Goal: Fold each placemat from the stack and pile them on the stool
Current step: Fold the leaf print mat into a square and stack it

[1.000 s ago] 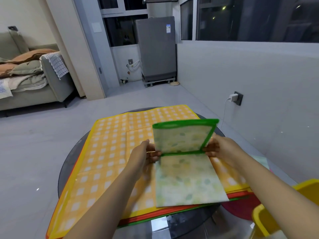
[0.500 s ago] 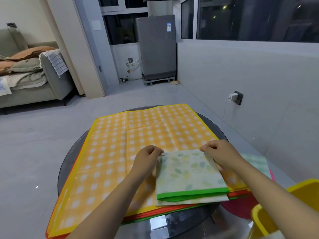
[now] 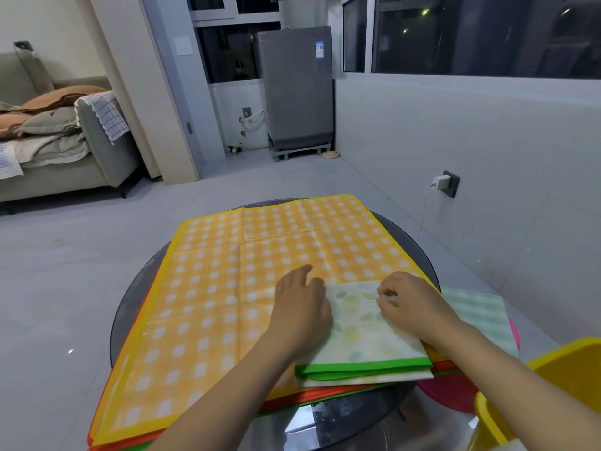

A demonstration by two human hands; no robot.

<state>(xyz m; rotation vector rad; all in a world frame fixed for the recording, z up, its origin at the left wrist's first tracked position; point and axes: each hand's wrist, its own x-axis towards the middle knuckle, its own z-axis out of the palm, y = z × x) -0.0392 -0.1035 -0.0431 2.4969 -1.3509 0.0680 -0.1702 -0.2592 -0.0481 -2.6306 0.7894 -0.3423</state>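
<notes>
A folded placemat (image 3: 364, 333) with a pale leaf print and a green border lies on the near right part of the stack. The stack's top sheet is an orange checked placemat (image 3: 247, 271), spread flat over a round dark glass table (image 3: 136, 288). My left hand (image 3: 300, 312) rests flat on the folded mat's left edge, fingers spread. My right hand (image 3: 409, 304) presses on the mat's far right corner with its fingers curled and pinches the fold there. A folded green checked placemat (image 3: 478, 314) lies to the right on a pink stool (image 3: 452, 395).
A yellow plastic chair (image 3: 553, 385) stands at the near right. Red and green mat edges (image 3: 325, 393) show under the orange sheet. A charger (image 3: 440, 183) is plugged into the right wall. A grey sofa (image 3: 65, 151) is far left and a washing machine (image 3: 296, 89) at the back.
The raised top half of the leaf-print mat came down toward me, making a fold with the green border at the near edge. Both hands then slid inward along the far crease.
</notes>
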